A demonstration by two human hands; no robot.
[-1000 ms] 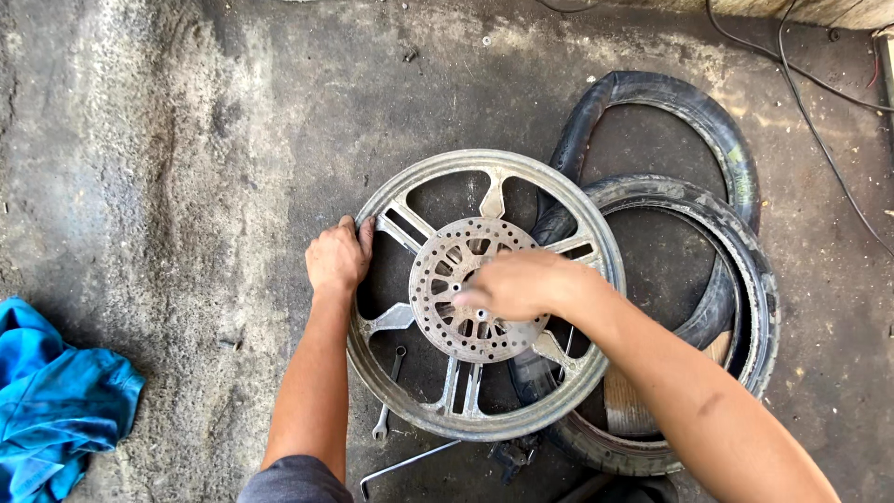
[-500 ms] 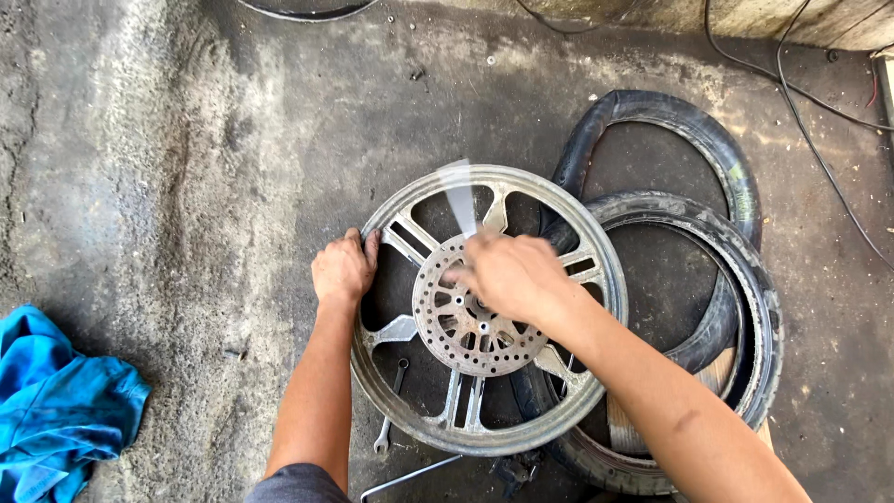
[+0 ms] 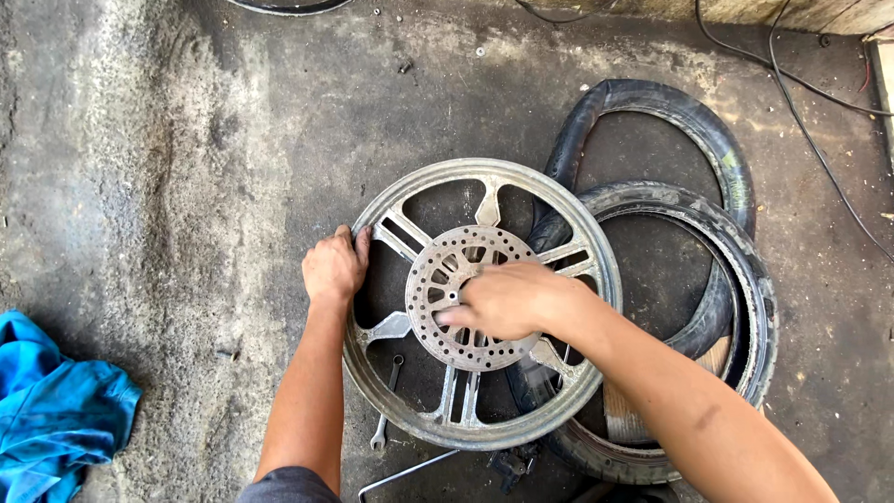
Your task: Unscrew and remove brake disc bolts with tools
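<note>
A bare alloy wheel (image 3: 481, 303), grey and scuffed, lay flat on the stained concrete floor (image 3: 168, 186), its right side overlapping a black tyre (image 3: 736, 279) and a looped inner tube (image 3: 652, 102). The left hand (image 3: 333, 265) gripped the wheel's left rim, fingers curled over the edge and closed on it, bracing it against turning. The right hand (image 3: 507, 300) rested on the drilled brake disc (image 3: 447, 279) at the hub, its fingers (image 3: 456, 317) loosely bent and pressed onto the disc's face; whether they pinched a bolt or other small part underneath could not be told. A slim spanner (image 3: 386, 402) lay on the floor, seen between the spokes near the lower left, and a bent metal rod (image 3: 405, 473) lay just below the rim. A blue cloth (image 3: 51, 419) sat crumpled well apart at the left edge. Judging from this, working at the disc would go best with the left hand keeping firm downward pressure on the rim so the wheel did not rock on the tyre beneath, and with the right hand's fingers kept clear of the disc's holes and thin edge while turning or feeling for fasteners.
</note>
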